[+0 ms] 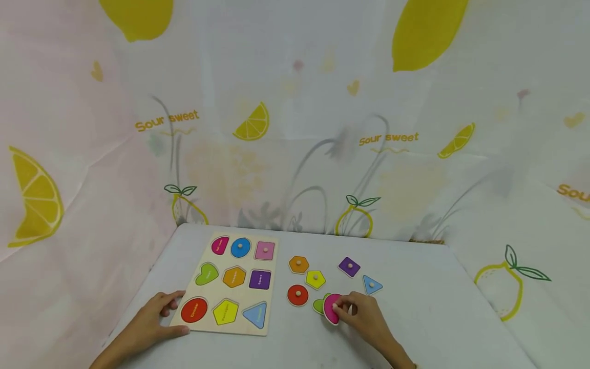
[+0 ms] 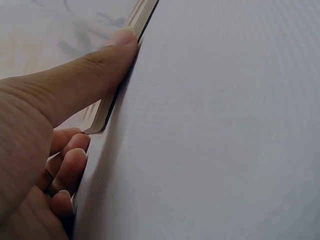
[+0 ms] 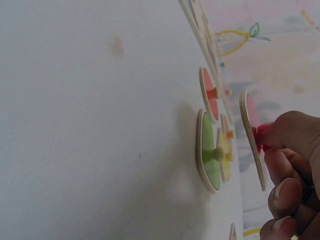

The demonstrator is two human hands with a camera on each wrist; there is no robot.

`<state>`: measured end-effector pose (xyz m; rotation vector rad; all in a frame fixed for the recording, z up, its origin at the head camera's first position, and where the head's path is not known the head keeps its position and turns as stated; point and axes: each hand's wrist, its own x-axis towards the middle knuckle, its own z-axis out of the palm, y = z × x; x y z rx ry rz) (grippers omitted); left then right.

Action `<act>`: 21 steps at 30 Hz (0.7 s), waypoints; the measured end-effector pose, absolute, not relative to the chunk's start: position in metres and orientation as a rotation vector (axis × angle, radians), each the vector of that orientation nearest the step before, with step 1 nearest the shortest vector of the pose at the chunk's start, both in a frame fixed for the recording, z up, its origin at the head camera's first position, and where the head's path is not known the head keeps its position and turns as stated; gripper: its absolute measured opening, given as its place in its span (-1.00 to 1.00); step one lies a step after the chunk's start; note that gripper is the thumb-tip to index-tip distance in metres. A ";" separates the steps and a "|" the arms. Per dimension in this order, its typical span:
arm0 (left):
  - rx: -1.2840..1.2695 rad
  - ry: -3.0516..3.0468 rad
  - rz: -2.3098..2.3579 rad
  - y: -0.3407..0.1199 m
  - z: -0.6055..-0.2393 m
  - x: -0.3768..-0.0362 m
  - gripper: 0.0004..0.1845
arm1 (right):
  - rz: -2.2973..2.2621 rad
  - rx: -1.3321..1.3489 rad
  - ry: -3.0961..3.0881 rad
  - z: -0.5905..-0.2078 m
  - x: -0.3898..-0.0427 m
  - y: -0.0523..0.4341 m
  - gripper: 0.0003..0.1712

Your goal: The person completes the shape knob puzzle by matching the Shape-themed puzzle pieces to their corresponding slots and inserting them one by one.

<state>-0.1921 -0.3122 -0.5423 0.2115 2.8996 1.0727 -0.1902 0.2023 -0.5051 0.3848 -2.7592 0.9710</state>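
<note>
My right hand pinches the small knob of a magenta half-round puzzle piece, raised off the table in the right wrist view. Below it lies a green heart piece, partly covered in the head view. At the left stands a wooden shape puzzle board. My left hand touches its near left corner, thumb stretched along the front edge and fingers by the left side. A knobbed blue piece and a pink square sit in the board; its other recesses show printed labels.
Right of the board lie knobbed pieces: an orange hexagon, yellow pentagon, red circle, purple square and blue triangle. A lemon-printed cloth hangs behind the white table.
</note>
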 end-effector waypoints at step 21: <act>0.180 2.907 1.060 -0.309 -0.543 -0.192 0.03 | 1.020 0.521 -2.714 -0.502 -0.209 0.176 -0.91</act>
